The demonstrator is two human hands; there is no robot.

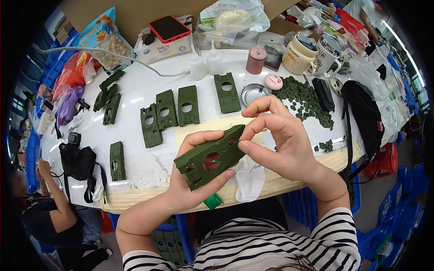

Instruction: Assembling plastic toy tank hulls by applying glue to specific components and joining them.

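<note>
A dark green plastic toy tank hull (199, 156), with a large round hole in its top, is held tilted over the table's near edge. My left hand (181, 192) grips it from below, thumb along the near side and fingers behind. At the hull's right end, my right hand (289, 147) pinches thumb and index finger together against it; whatever is between those fingertips is too small or hidden to make out. Similar hulls lie beyond, including one hull (227, 94) near the middle and another hull (117, 161) at left. Small green parts (303, 97) lie heaped at right.
Along the back are a red-edged phone (170, 29), white squeeze bottles (197, 67), a pink tin (256, 60) and a cream mug (299, 55). A black bag (368, 113) hangs at the right edge. Another person (49, 203) is at the left, beside a black pouch (77, 160).
</note>
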